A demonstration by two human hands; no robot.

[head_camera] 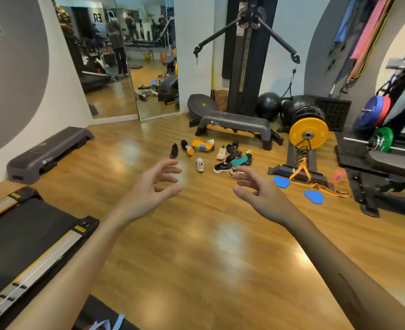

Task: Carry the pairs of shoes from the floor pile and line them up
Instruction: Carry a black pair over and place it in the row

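A loose pile of shoes lies on the wooden floor ahead, in front of a grey step bench (234,123). It includes a black shoe (174,150) at the left, orange-and-grey shoes (200,145), a white shoe (200,164), a cream shoe (221,153), a black-and-white sneaker (223,167) and a teal-soled shoe (239,160). My left hand (152,186) and my right hand (261,189) are both stretched forward with fingers spread, holding nothing. Both hands are well short of the pile.
A second step bench (46,152) stands by the left wall, a treadmill (23,248) at the near left. A cable machine (249,55), exercise balls (268,106), a yellow weight plate (308,133) and barbell rack fill the back and right. Blue sliders (314,196) and an orange strap (315,185) lie on the floor at right.
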